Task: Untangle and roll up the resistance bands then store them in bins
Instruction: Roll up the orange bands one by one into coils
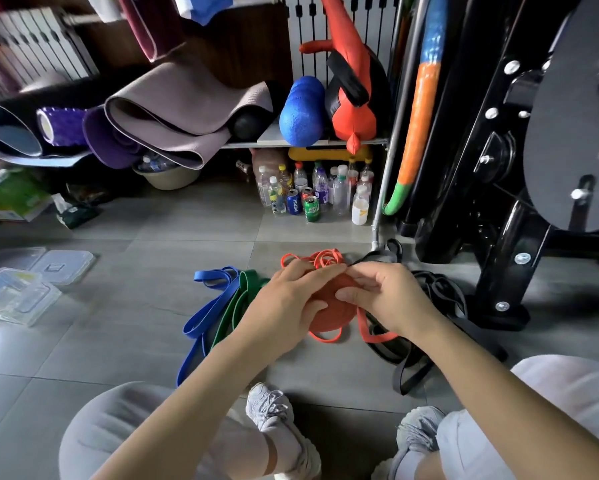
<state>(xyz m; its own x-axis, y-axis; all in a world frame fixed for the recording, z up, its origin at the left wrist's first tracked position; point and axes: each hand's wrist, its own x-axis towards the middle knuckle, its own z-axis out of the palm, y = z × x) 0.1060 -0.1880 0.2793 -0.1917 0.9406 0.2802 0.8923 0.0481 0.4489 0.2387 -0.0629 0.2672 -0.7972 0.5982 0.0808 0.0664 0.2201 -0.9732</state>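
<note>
Together, left hand and right hand grip one orange band.

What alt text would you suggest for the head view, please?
A person's left hand and right hand grip a partly coiled orange resistance band over a tiled floor. A blue band, green band and black bands lie beside it; clear bins sit far left.

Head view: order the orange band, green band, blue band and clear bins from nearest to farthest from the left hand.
1. orange band: its rolled part is gripped by the left hand itself.
2. green band: lying just left of that hand.
3. blue band: left of the green one.
4. clear bins: at the far left edge of the view.
</note>
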